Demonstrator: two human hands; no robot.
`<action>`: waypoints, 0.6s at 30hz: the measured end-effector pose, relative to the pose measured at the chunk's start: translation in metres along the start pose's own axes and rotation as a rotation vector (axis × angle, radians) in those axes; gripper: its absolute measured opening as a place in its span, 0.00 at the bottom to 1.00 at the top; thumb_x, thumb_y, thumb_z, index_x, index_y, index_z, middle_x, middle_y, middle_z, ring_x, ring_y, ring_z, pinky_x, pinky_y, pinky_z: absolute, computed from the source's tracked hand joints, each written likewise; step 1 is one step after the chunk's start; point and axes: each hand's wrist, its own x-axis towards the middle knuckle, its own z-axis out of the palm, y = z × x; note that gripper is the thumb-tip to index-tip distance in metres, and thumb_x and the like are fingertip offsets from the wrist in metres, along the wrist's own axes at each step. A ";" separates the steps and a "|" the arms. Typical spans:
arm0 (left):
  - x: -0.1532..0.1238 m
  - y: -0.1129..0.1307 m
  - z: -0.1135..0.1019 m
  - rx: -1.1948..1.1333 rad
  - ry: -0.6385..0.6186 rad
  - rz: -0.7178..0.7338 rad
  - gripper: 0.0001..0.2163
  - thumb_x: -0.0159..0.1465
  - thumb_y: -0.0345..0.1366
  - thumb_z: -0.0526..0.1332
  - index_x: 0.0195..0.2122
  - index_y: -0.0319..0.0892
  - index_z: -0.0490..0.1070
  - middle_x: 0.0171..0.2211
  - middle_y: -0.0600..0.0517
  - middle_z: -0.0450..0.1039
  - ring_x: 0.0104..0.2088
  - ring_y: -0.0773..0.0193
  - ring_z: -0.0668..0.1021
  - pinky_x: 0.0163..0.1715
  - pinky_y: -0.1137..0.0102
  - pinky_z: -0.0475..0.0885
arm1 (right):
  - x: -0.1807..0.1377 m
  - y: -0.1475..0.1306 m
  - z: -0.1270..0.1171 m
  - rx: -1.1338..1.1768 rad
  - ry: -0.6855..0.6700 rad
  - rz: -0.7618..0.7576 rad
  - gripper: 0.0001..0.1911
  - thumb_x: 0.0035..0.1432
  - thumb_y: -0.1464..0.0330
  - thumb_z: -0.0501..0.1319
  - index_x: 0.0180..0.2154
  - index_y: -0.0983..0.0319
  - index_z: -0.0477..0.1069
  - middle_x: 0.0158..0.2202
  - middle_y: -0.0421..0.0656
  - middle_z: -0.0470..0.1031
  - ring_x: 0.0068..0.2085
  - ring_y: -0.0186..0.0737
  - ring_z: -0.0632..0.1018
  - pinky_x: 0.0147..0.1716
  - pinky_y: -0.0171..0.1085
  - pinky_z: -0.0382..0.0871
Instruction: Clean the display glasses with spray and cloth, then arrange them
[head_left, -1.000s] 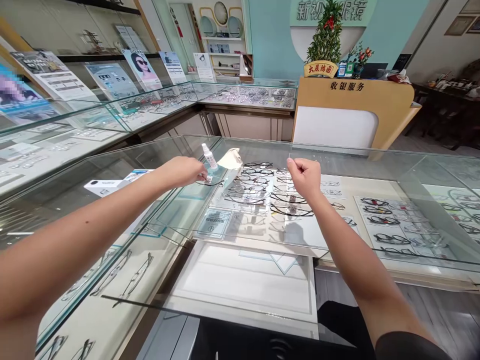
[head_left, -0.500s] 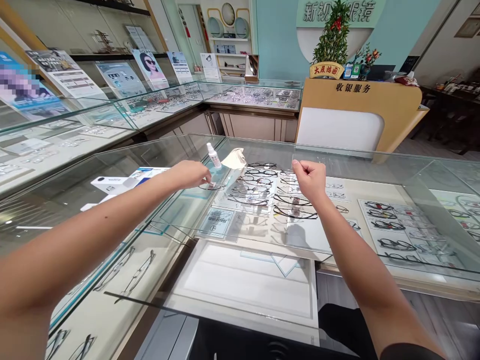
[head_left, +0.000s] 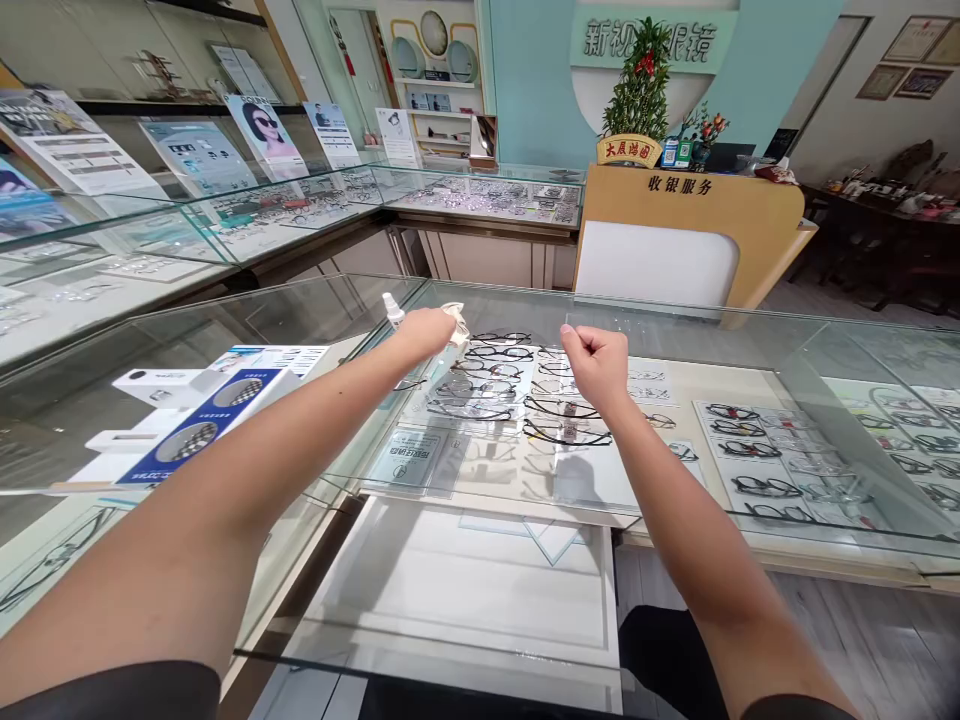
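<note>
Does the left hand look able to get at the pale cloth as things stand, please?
Probably yes: the left hand seems to touch the pale cloth, with nothing visible blocking it.

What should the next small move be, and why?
I'd probably pinch the cream cloth with the left hand and lift it gently, clear of the spray bottle. That hand is right at the cloth, but its fingertips are hidden, so a firm grip can't be confirmed. The bottle stands close by, while the right hand is a closed fist, well apart.
</note>
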 end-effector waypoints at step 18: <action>-0.067 0.039 -0.191 -0.906 0.964 0.206 0.08 0.67 0.42 0.70 0.37 0.44 0.75 0.29 0.51 0.73 0.39 0.59 0.74 0.44 0.62 0.68 | 0.006 -0.025 -0.009 -0.110 0.111 -0.062 0.20 0.66 0.48 0.62 0.36 0.58 0.67 0.33 0.39 0.71 0.33 0.38 0.70 0.36 0.38 0.63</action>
